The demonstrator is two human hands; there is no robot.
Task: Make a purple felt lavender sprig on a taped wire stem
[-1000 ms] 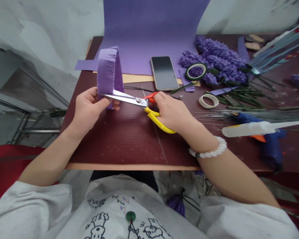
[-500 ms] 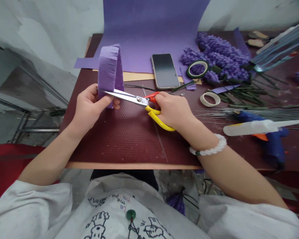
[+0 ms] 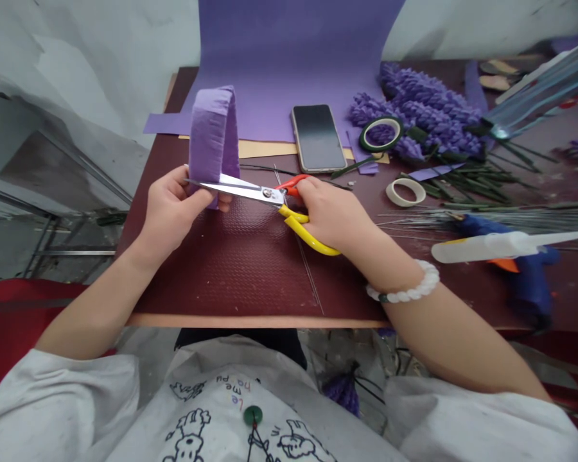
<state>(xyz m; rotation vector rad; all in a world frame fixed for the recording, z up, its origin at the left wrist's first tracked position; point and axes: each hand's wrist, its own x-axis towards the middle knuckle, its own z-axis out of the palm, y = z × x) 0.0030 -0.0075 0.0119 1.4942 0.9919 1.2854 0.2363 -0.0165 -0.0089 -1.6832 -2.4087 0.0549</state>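
A purple crepe paper strip, bent over into a tall loop, stands up from my left hand. The thumb and fingers of that hand pinch its lower end. My right hand grips a pair of scissors by its red and yellow handles. The blades point left and lie across the bottom of the strip, right by my left thumb. Whether the paper sits between the blades or behind them, I cannot tell.
Beyond my hands lie a large purple paper sheet and a phone. To the right are purple flower bunches, a green tape roll, a white tape roll, wires, a white bottle and a blue glue gun.
The scissors' blades have tilted slightly, their tips a little higher and farther left across the strip. Both hands keep nearly the same place and hold.
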